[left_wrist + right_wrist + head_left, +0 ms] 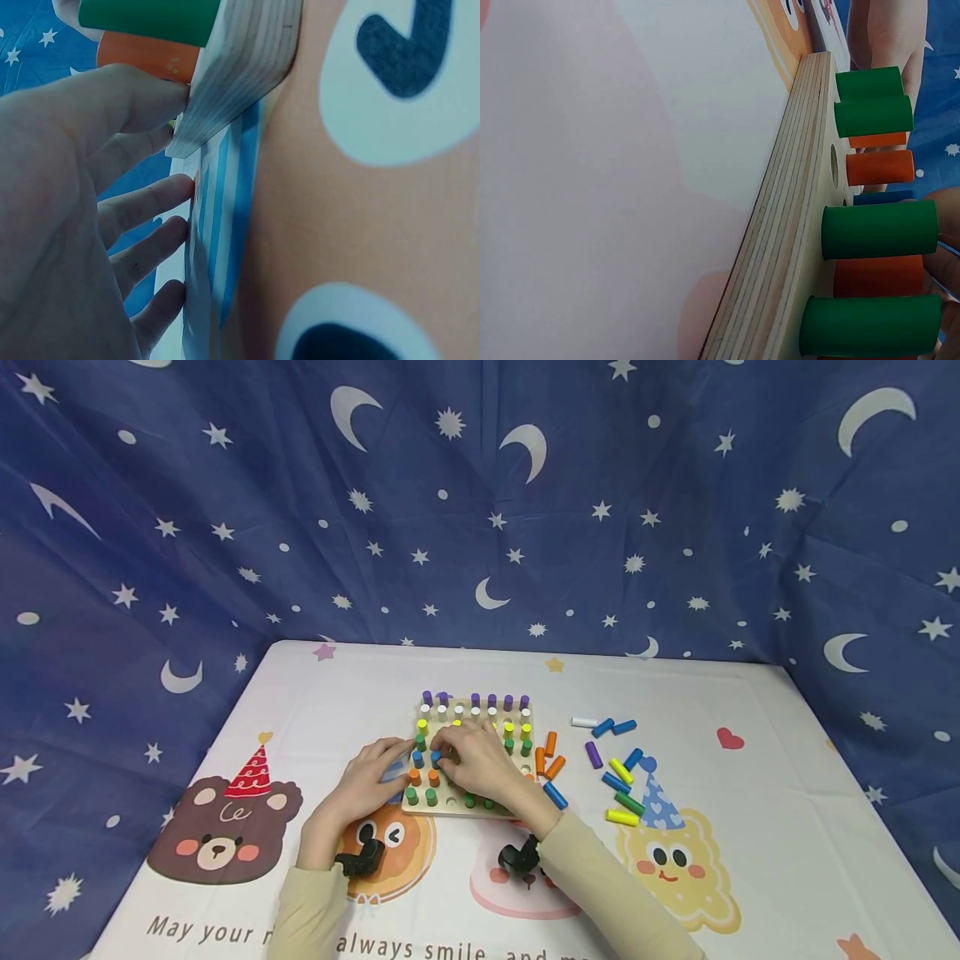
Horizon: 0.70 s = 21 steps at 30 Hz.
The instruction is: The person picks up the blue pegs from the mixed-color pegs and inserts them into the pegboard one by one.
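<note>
In the head view, a wooden peg board is seen lying on a cartoon-printed tablecloth, with rows of purple, white, yellow, green, blue and orange pegs standing in it. The left hand is laid against the board's left edge, its fingers straight and a little apart. The right hand is set over the board's middle, fingers curled down at a blue peg; whether that peg is pinched cannot be told. Loose pegs are scattered on the cloth to the right of the board.

In the left wrist view, the board's corner is touched by the left hand's fingertips, the other fingers being spread and relaxed beside it. A green peg and an orange peg are seen above.

In the right wrist view, the board's layered edge is shown with green pegs and orange pegs standing from it; only a fingertip of the right hand is visible at the frame's right edge.
</note>
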Each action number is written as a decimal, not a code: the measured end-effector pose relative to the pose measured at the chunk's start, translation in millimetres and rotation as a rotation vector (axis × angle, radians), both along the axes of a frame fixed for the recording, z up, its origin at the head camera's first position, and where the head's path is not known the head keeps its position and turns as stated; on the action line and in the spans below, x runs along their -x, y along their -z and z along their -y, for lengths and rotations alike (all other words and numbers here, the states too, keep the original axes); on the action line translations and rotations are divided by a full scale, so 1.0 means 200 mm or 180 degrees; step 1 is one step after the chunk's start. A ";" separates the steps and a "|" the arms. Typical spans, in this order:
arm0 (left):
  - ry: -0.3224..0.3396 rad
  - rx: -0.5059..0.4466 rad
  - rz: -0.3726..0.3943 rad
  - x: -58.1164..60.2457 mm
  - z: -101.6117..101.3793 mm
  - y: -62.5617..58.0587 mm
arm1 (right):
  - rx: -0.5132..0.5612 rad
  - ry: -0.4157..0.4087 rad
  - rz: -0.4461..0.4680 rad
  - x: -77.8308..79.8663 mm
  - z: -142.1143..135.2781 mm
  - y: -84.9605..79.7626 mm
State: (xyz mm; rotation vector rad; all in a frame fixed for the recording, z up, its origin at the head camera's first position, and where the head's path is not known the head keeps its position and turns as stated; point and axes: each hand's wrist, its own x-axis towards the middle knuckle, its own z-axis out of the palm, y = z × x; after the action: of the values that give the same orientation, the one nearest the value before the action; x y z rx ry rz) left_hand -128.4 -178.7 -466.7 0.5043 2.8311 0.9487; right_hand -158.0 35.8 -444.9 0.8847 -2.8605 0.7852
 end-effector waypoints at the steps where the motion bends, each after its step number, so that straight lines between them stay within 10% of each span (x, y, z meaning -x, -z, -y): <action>1: -0.0001 -0.0002 0.0003 0.00 0.00 0.00 | 0.0002 -0.0002 0.0002 0.00 0.00 0.00; 21: -0.0013 0.0018 0.0035 0.01 0.00 0.00 | 0.0112 0.0055 0.0082 -0.02 -0.02 -0.04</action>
State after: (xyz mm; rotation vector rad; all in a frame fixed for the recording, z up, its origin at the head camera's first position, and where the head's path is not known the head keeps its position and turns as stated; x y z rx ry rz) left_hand -129.5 -178.4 -467.3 0.4912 2.8256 0.9411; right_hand -154.0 39.2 -437.3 0.8509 -2.8627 0.8485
